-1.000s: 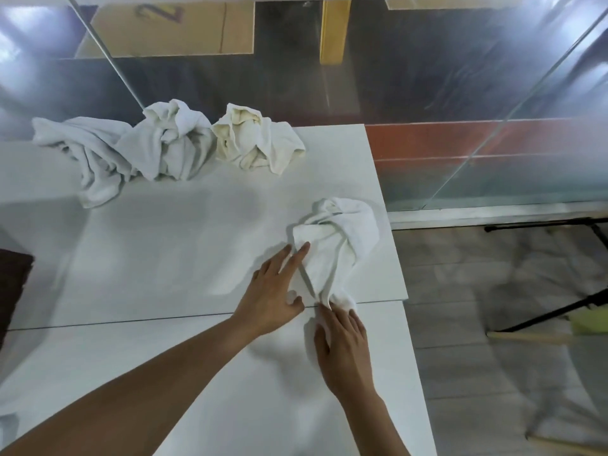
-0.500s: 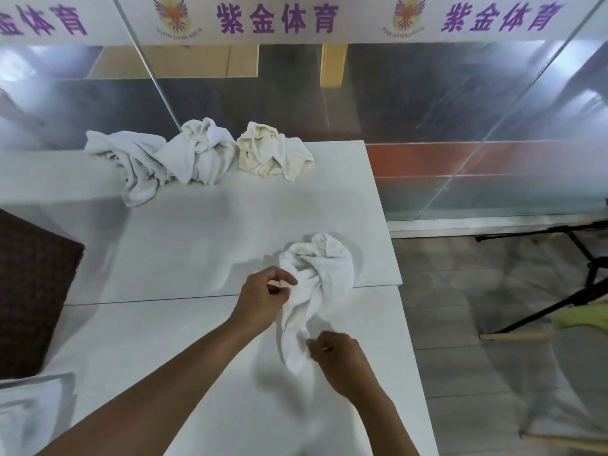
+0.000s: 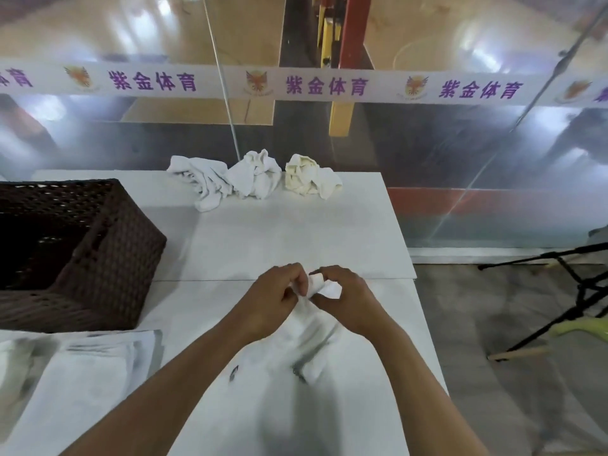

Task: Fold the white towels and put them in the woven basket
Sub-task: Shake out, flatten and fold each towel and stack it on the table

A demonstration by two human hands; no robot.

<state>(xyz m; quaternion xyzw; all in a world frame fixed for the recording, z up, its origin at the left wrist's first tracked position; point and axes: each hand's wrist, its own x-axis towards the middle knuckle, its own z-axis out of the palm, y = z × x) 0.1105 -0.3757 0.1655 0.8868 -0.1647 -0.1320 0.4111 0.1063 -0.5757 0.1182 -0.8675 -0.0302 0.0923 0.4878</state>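
Note:
Both hands meet over the middle of the white table (image 3: pixel 296 232). My left hand (image 3: pixel 274 296) and my right hand (image 3: pixel 345 297) each pinch the top edge of one white towel (image 3: pixel 309 337), which hangs down between my forearms. The dark brown woven basket (image 3: pixel 108 258) stands at the left, its inside dark. Three crumpled towels lie at the table's far edge: a white one (image 3: pixel 200 182), a white one (image 3: pixel 255 176) and a cream one (image 3: pixel 309 177). A folded white towel (image 3: pixel 92 363) lies at the near left.
A glass wall with a white banner (image 3: pixel 296 87) in purple lettering runs behind the table. The table's right edge drops to a grey floor, where black stand legs (image 3: pixel 566 291) and a pale green object (image 3: pixel 579 327) stand.
The towel has come off the table towards me. Both hands have closed together at its top edge. The view has tilted up, showing the basket and the banner.

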